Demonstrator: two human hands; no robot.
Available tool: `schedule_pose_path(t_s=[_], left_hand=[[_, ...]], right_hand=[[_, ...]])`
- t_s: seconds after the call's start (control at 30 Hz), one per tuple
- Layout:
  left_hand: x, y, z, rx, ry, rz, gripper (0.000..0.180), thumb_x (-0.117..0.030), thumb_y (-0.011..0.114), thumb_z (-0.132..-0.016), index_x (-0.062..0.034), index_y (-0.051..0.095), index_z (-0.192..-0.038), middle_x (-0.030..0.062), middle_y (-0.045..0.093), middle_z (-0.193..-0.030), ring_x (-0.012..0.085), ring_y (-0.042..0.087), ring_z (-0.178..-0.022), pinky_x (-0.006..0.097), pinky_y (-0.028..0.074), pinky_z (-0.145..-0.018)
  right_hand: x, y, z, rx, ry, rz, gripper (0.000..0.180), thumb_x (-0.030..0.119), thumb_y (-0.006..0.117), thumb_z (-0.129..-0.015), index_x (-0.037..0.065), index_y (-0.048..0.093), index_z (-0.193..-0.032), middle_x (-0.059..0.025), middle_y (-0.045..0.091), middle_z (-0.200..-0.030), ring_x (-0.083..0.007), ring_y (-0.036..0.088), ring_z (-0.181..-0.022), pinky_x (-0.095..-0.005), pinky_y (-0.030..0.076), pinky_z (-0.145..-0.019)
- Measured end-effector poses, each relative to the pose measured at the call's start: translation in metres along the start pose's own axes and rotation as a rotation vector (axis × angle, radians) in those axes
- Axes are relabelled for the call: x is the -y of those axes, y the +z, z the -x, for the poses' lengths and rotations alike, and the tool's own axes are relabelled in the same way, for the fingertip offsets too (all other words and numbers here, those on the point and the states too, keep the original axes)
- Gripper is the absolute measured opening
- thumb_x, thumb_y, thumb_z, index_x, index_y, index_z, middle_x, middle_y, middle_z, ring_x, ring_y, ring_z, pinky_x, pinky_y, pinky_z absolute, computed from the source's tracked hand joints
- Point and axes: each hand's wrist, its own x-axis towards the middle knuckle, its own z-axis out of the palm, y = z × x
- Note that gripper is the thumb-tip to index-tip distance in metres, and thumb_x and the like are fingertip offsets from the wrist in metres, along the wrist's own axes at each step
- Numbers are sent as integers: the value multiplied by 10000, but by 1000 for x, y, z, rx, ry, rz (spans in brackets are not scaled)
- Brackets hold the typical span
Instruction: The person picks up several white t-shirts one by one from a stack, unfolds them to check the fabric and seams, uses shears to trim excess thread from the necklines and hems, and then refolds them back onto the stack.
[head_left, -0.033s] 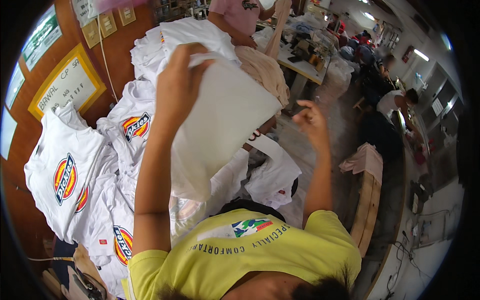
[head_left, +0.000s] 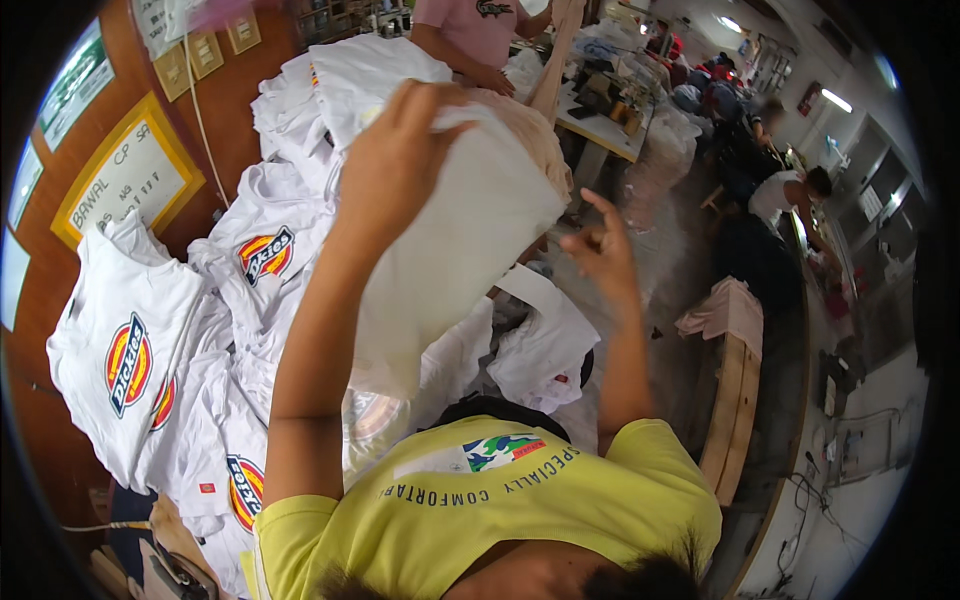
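We see mixed indoor light, fairly bright around the left fingers (head_left: 425, 95) and dimmer farther out. Well to the right of the right fingers (head_left: 605, 210), and higher up, a white ceiling tube (head_left: 838, 101) glares; a second lamp (head_left: 728, 23) glows between. The pale sheet (head_left: 470, 220) below the left fingers and the white shirts (head_left: 190, 310) to their left look bright, some fabric detail washed out. Below and right of the right fingers, the floor (head_left: 660, 350) is dull grey. Beyond those fingers, the distant background turns soft. Far from both sets of fingers, fisheye curvature bends edges and the corners fade to black.
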Motion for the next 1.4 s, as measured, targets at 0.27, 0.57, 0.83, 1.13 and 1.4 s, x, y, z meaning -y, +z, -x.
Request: schedule_pose_path(t_s=[0.27,0.57,0.83,1.13,1.4], left_hand=[[-73,61,-21,0,577,-51,261,-165,580,-674,-159,533,-931,11,516,-898,171,560,-690,270,473,-488],[-136,23,47,38,820,370,342,-204,570,-675,-234,447,-993,28,481,-890,152,487,-678,216,376,-481],[-73,-24,79,123,453,132,399,-128,656,-722,-239,477,-1061,55,507,-1012,220,548,-820,295,471,-620],[-42,-78,141,113,-90,-245,300,-91,670,-683,-155,586,-964,79,563,-944,248,555,-833,326,468,-649],[-42,-100,263,108,-969,-367,247,-8,618,-734,-41,538,-965,144,505,-984,318,515,-915,364,422,-774]], right_hand=[[-49,83,80,-265,-207,-167,387,248,449,-912,21,378,-1217,-95,509,-1133,-217,502,-995,-332,418,-840],[-88,48,55,-31,85,-198,481,358,422,-895,78,339,-1276,-78,431,-1237,-248,434,-1093,-397,354,-899],[-12,55,-158,-137,-387,-260,564,456,399,-879,128,304,-1329,-62,361,-1329,-276,373,-1179,-454,297,-951],[-36,235,-371,492,-482,1120,549,594,362,-830,392,292,-1335,-32,267,-1423,-349,280,-1277,-571,171,-1018],[-45,233,-375,63,-1073,833,337,357,504,-870,123,601,-1092,-84,599,-1097,-249,564,-1017,-365,430,-871]])
